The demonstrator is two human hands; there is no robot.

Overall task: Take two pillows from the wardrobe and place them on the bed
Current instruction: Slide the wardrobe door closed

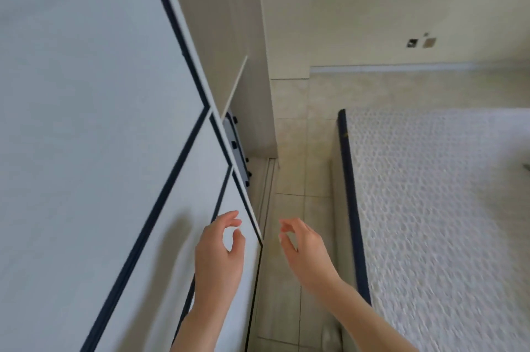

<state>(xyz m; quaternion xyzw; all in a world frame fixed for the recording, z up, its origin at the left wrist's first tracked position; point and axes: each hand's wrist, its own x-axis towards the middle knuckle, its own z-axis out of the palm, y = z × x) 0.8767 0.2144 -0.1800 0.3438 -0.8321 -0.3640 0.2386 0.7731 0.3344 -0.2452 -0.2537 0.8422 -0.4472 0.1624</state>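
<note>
1. I observed both hands raised, empty and apart in front of the tall white wardrobe with dark-edged panel doors (94,110).
2. The left hand (219,254) hovered over the lower door panel near its right edge, fingers loosely curled with thumb and forefinger apart; whether it touched the panel, I could not tell.
3. The right hand (304,251) hung over the pale tiled floor (295,133) between wardrobe and bed, fingers bent and gripping nothing.
4. The bare white quilted mattress with a navy border (430,193), which serves as the bed, lay to the right; its visible surface carried no pillow.
5. No pillow appeared anywhere in view. I judged that both remained inside the wardrobe, out of sight.
6. A narrow opening past the door edge showed a grey item with black knobs (236,147); I could not identify it.
7. Assessment: the task stood at its start. Outstanding: open the wardrobe, extract two pillows, carry them across, set them on the mattress.
</note>
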